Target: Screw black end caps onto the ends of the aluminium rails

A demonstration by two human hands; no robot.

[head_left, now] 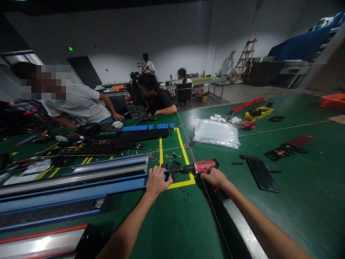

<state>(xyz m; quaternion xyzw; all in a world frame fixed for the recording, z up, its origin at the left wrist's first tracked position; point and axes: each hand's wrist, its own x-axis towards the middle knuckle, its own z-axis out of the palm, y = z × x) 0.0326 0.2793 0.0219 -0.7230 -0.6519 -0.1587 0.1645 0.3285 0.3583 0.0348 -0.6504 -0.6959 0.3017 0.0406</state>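
My right hand (215, 177) is wrapped round the grip of a red and black cordless drill (203, 167), which lies level and points left. The drill's bit reaches the black end piece (166, 175) of a long blue rail (115, 185); whether it sits in a screw I cannot tell. At that same end my left hand (157, 181) grips the rail from above, fingers over the far side and thumb near the end piece. Small black brackets (175, 166) lie just beyond the bit. Loose screws (153, 155) are scattered past the rail's end.
Several more rails, including an orange-edged one (43, 241), lie at left. A clear plastic-wrapped bundle (216, 133), a black flat device (262, 175) and a yellow tray (259, 113) are on the right. Across the green table (296, 216) sit a person in white (78, 102) and another in black.
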